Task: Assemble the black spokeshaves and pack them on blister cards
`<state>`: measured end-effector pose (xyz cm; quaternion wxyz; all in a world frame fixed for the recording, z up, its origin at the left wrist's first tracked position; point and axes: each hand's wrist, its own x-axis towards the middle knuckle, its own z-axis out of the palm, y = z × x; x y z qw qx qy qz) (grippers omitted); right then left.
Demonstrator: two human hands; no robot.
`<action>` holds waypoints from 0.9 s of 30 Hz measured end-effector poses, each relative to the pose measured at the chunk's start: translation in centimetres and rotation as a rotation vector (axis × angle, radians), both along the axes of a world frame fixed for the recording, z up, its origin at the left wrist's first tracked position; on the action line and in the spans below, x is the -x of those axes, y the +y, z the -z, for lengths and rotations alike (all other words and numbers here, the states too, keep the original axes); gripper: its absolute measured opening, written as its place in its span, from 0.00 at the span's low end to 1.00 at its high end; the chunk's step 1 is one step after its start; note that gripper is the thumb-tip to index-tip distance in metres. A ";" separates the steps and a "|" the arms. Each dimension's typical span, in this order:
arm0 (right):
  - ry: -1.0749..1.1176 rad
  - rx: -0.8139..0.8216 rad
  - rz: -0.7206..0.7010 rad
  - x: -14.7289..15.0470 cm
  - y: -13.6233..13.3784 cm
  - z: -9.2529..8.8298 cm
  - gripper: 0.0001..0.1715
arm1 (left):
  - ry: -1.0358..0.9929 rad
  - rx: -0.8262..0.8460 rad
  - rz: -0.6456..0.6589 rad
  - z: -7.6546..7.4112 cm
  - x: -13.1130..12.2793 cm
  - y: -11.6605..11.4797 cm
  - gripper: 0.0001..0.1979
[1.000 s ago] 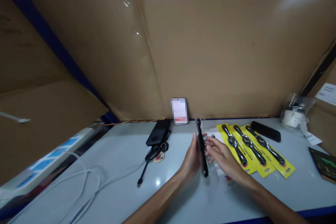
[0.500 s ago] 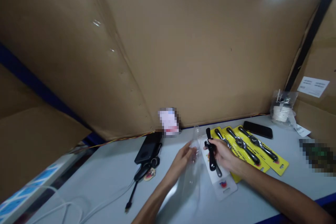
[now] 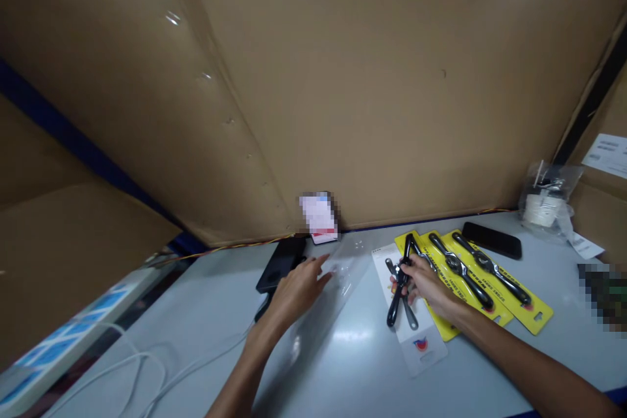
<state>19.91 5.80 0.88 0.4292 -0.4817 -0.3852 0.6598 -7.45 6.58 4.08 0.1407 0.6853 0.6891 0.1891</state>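
My right hand (image 3: 425, 284) grips a black spokeshave (image 3: 396, 304) by its middle, tilted above a white backing card (image 3: 410, 339). A grey spokeshave shape is printed on that card. My left hand (image 3: 302, 284) is over the table at left, fingers stretched and apart, holding nothing. Just right of its fingertips lies a clear plastic blister cover (image 3: 343, 281), hard to make out against the grey table. Yellow cards with black spokeshaves (image 3: 484, 264) lie overlapping beyond my right hand; the nearest is partly hidden by it.
A black phone (image 3: 491, 240) lies behind the yellow cards, near a bagged white cup-like item (image 3: 543, 209). A black box-shaped device (image 3: 281, 262) with cables is at left. A propped screen (image 3: 319, 217) leans on the cardboard wall (image 3: 367, 91). A power strip (image 3: 68, 326) runs along the left edge.
My left hand has let go of the clear blister cover, which now lies on the table, and moved left with fingers spread. My right hand keeps the spokeshave, now turned. The view has tilted down.
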 end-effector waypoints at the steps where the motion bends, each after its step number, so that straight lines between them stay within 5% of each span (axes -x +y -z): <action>1: -0.005 -0.017 0.013 0.0 -0.1 0.0 0.10 | 0.047 -0.025 -0.028 -0.3 -0.2 -0.1 0.19; 9: 0.056 -0.053 0.054 0.2 -0.7 -0.5 0.11 | 0.465 -0.333 -0.001 -1.9 -3.2 -1.6 0.21; 14: 0.181 -0.038 0.049 0.9 -1.2 -0.4 0.16 | -0.114 -0.377 0.162 -0.6 -6.4 -3.4 0.12; 19: 0.278 -0.024 0.068 1.5 -1.7 -0.2 0.24 | -0.666 0.249 0.311 1.7 -9.7 -5.4 0.17; 22: 0.213 -0.034 0.057 1.5 -1.8 -0.2 0.24 | -0.816 0.361 0.325 2.4 -10.4 -5.7 0.21; 27: 0.032 -0.106 0.009 0.8 -1.5 -1.0 0.22 | -0.845 0.213 0.299 1.9 -9.7 -5.3 0.20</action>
